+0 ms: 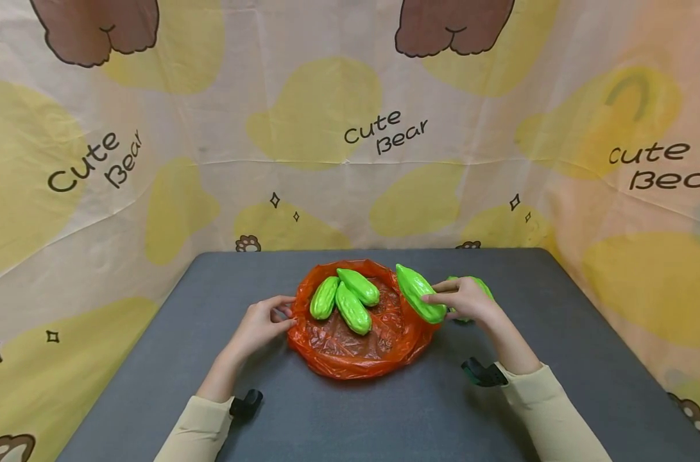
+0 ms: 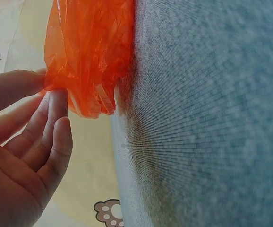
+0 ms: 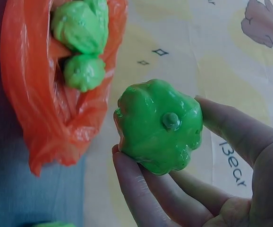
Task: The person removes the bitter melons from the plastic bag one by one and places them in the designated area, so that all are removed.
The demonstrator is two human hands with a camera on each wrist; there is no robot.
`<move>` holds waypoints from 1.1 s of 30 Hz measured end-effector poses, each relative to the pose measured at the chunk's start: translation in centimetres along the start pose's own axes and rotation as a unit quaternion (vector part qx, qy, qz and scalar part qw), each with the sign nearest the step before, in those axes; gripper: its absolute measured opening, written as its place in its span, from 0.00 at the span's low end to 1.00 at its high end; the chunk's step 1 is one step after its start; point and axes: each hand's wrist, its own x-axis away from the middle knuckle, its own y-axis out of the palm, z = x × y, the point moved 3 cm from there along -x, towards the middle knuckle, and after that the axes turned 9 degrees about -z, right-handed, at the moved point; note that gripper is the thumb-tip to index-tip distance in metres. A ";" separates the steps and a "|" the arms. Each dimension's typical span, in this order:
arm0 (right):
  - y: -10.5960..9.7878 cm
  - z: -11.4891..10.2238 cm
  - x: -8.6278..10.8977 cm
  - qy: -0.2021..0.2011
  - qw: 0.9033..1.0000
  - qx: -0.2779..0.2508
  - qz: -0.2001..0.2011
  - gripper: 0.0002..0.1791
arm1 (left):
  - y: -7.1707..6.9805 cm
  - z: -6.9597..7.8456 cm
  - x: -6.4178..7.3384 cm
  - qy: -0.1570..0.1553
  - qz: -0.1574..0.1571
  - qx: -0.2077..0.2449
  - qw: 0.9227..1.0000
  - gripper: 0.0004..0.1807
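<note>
Pinching the bag (image 1: pixel 355 369), your left hand (image 1: pixel 261 324) probably just steadies it, while your right hand (image 1: pixel 468 299), half-curled, grips a gourd (image 1: pixel 414 289) near one end.

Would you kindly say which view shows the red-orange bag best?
The head view, showing nearly the whole red-orange bag and its opening. The left wrist view shows only part of one side; the right wrist view, part of its opening.
</note>
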 end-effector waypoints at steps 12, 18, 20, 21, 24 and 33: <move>-2.8 1.3 1.0 0.017 1.000 -0.016 0.016 0.42 | 0.0 -0.2 0.0 0.005 -0.002 -0.004 1.000 0.23; -3.9 1.9 1.6 0.030 0.999 -0.014 0.019 0.42 | 0.0 0.0 0.2 0.005 0.002 -0.011 1.000 0.23; -4.2 2.0 1.8 0.030 0.999 -0.015 0.021 0.41 | 0.0 0.0 0.2 0.006 0.004 -0.011 1.000 0.23; -4.3 2.1 1.9 0.030 0.999 -0.014 0.022 0.41 | 0.0 0.0 0.2 0.007 0.005 -0.011 1.000 0.23; -4.7 2.4 2.0 0.035 0.999 -0.015 0.024 0.42 | -0.1 -0.1 0.2 0.013 0.007 -0.014 1.000 0.23; -6.2 3.4 2.5 0.048 0.998 -0.012 0.028 0.45 | 0.0 -0.2 0.0 0.005 0.004 -0.016 1.000 0.23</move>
